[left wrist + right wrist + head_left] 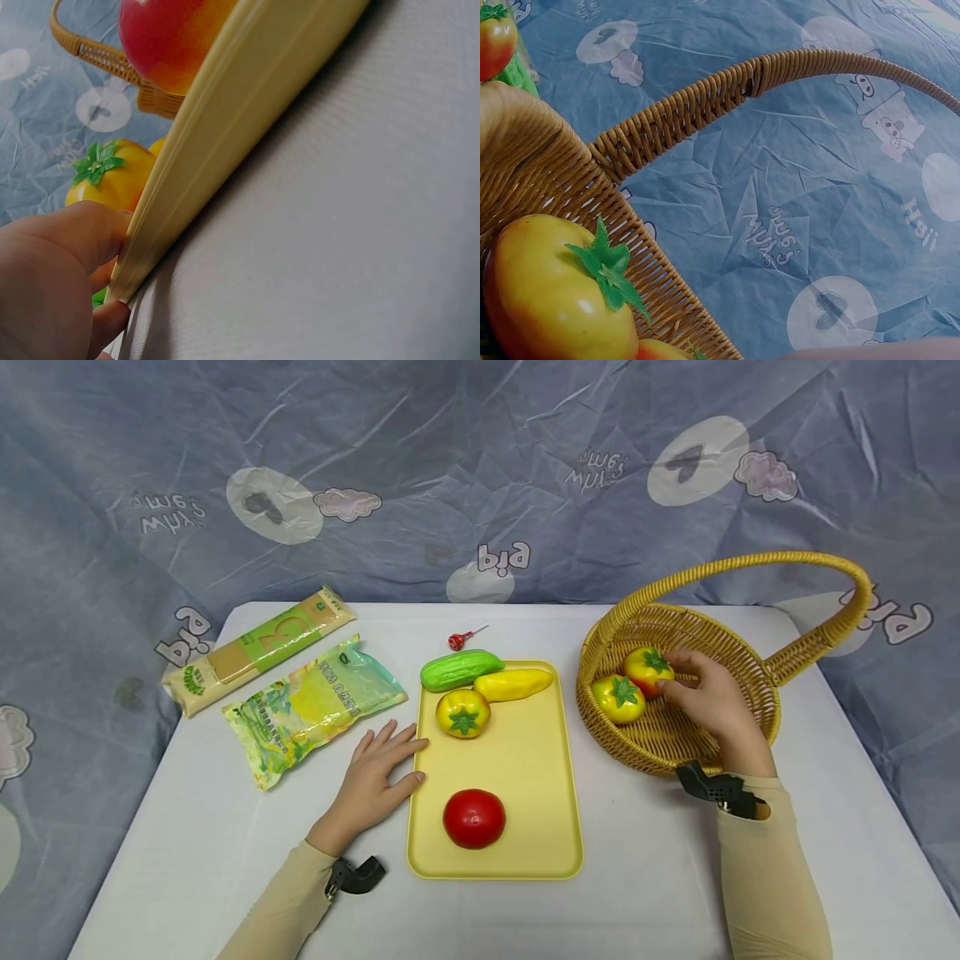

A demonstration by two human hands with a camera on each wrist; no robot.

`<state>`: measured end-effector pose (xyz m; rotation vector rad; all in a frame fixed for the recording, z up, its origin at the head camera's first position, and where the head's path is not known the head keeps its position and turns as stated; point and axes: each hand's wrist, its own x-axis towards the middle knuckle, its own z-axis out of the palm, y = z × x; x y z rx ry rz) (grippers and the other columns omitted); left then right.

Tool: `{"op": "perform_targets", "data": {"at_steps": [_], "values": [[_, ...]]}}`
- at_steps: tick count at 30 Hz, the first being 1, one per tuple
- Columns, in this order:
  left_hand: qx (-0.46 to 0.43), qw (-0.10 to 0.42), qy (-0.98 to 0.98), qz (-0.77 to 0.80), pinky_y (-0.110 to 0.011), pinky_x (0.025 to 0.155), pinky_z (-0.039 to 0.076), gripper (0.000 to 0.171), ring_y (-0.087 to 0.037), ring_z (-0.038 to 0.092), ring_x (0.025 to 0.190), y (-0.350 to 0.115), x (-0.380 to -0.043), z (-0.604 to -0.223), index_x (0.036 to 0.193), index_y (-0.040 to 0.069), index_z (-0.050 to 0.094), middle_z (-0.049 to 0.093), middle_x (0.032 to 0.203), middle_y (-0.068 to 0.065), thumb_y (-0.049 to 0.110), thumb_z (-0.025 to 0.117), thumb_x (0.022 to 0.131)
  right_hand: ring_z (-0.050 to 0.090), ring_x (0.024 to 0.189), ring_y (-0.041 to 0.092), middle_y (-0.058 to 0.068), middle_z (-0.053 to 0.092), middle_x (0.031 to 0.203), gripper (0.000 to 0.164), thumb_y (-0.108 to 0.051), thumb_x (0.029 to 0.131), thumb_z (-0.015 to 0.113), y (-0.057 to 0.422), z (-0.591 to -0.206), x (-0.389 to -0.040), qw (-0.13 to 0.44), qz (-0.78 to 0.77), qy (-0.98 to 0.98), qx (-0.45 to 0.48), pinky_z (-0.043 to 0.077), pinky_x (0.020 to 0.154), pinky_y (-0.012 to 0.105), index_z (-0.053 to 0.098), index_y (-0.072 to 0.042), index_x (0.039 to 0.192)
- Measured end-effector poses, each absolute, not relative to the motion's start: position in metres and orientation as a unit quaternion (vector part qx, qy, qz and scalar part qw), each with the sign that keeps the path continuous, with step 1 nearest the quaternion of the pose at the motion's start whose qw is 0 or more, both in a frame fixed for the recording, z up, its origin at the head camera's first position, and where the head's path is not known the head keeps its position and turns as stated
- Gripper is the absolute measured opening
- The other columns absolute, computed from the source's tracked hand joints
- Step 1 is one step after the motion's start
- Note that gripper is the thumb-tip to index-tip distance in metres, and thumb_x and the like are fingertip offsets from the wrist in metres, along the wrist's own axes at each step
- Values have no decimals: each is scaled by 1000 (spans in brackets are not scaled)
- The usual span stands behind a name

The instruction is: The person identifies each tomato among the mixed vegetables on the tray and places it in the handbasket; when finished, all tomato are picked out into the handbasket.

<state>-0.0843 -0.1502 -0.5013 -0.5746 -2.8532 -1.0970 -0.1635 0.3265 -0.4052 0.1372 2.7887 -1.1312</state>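
Inside the wicker basket (765, 681), my right hand (708, 697) has thumb and fingertips about a yellow-red toy tomato (643, 664). A second yellow tomato (617, 700) sits beside it, also large in the right wrist view, where my hand is only a blurred strip at the bottom edge. My left hand (378, 781) lies with fingers spread at the left rim of a yellow tray (525, 768); its fingertips touch the rim. On the tray are a green cucumber (461, 670), a long yellow vegetable (514, 685), a yellow tomato (462, 713) and a round red fruit (474, 819).
The basket's tall handle (750, 558) arches over its opening. Left of the tray lie a green-yellow packet (318, 706) and a long noodle packet (258, 647). A red lollipop (457, 642) is behind the tray. Grey-blue printed cloth (420, 468) hangs past the table's far edge.
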Motion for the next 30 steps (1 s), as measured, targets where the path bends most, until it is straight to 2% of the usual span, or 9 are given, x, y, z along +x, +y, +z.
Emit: {"op": "perform_targets", "data": {"at_steps": [3, 8, 10, 12, 14, 18, 26, 28, 30], "values": [[-185, 16, -917, -352, -66, 124, 14, 45, -41, 32, 153, -150, -84, -501, 135, 18, 67, 52, 155, -10, 27, 73, 91, 57, 125, 51, 32, 48, 149, 50, -18, 101, 60, 326, -405, -164, 63, -375, 924, 48, 51, 81, 25, 47, 0, 146], [-186, 16, -917, -353, -66, 124, 15, 46, -41, 32, 153, -150, -84, -501, 135, 17, 67, 52, 155, -10, 27, 73, 91, 53, 129, 54, 33, 45, 151, 54, -21, 102, 58, 326, -406, -164, 63, -381, 921, 53, 53, 97, 54, 43, 1, 149], [-187, 16, -917, -353, -66, 124, 14, 46, -41, 32, 153, -151, -84, -501, 136, 17, 66, 52, 155, -10, 26, 73, 91, 51, 131, 55, 34, 43, 152, 57, -24, 103, 57, 326, -407, -164, 61, -384, 919, 59, 52, 100, 58, 41, 0, 152], [-188, 16, -916, -354, -66, 124, 14, 46, -41, 32, 153, -151, -84, -502, 136, 17, 66, 52, 155, -10, 26, 73, 91, 50, 133, 56, 34, 43, 153, 60, -28, 103, 56, 326, -407, -165, 58, -386, 918, 66, 56, 94, 52, 39, -1, 153], [-188, 16, -916, -355, -66, 124, 14, 46, -41, 32, 153, -151, -84, -502, 136, 17, 66, 52, 155, -10, 26, 73, 91, 50, 133, 55, 33, 43, 153, 61, -31, 104, 55, 327, -408, -165, 54, -386, 918, 72, 58, 86, 37, 38, -2, 154], [-187, 16, -915, -356, -66, 124, 14, 46, -41, 32, 154, -151, -84, -502, 136, 17, 66, 52, 155, -10, 26, 73, 91, 53, 132, 51, 33, 43, 153, 61, -31, 104, 54, 326, -408, -166, 50, -397, 913, 81, 51, 70, 15, 38, -2, 155], [-186, 17, -915, -357, -66, 124, 14, 46, -41, 32, 154, -151, -84, -501, 135, 17, 67, 52, 155, -10, 26, 73, 91, 53, 132, 50, 31, 43, 153, 61, -34, 103, 54, 325, -404, -163, 34, -411, 907, 84, 55, 68, 16, 39, -2, 154], [-187, 17, -916, -356, -66, 124, 15, 46, -41, 32, 153, -150, -84, -501, 135, 17, 67, 52, 155, -10, 26, 73, 91, 51, 135, 51, 30, 43, 154, 62, -36, 103, 55, 325, -403, -163, 34, -408, 909, 85, 55, 72, 19, 39, -4, 154], [-187, 18, -916, -355, -65, 124, 15, 45, -41, 32, 153, -150, -84, -501, 135, 17, 67, 53, 155, -10, 26, 73, 91, 50, 136, 52, 29, 42, 155, 63, -37, 103, 55, 324, -401, -162, 35, -404, 910, 84, 57, 80, 28, 39, -4, 154]]}}
